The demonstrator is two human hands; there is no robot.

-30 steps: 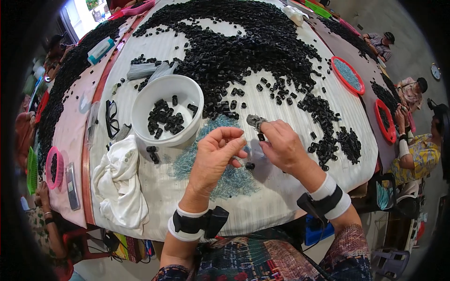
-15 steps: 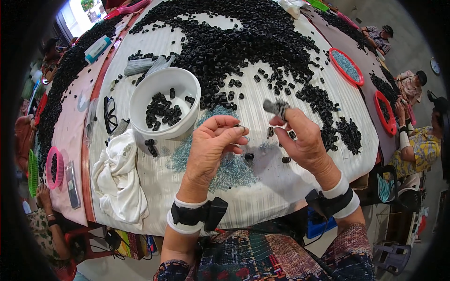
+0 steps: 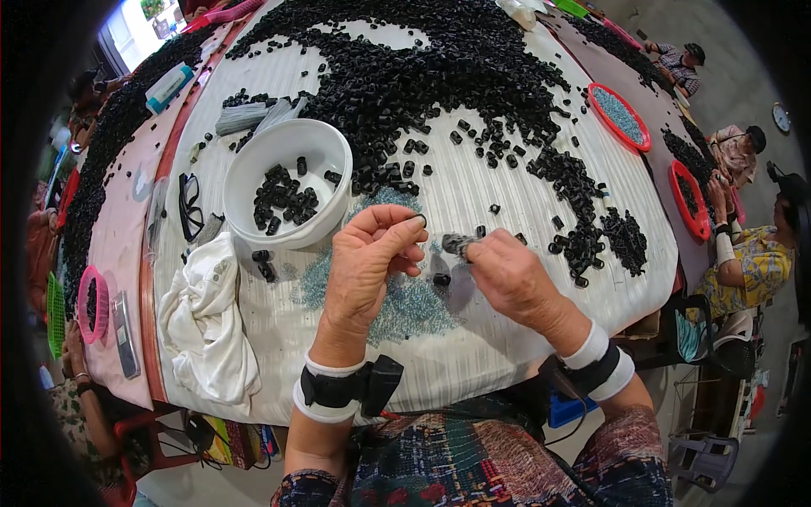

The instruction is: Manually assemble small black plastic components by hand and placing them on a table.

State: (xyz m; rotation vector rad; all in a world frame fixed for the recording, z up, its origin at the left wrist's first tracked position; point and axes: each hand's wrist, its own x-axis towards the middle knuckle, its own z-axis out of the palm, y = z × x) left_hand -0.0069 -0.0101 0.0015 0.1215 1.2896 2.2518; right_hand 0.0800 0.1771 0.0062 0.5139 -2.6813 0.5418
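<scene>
Black ring-like piece (image 3: pixel 421 220) pinched in left hand (image 3: pixel 359 262), two o'clock side. Right hand (image 3: pixel 517 283) now nearer left; grey bundle (image 3: pixel 457 245) at its ten o'clock, gripped or worn unclear; hands seemingly working together.

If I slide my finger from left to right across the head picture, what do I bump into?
Green basket → pink basket → white cloth → left hand → right hand → red tray with bluish beads → round clock.
</scene>
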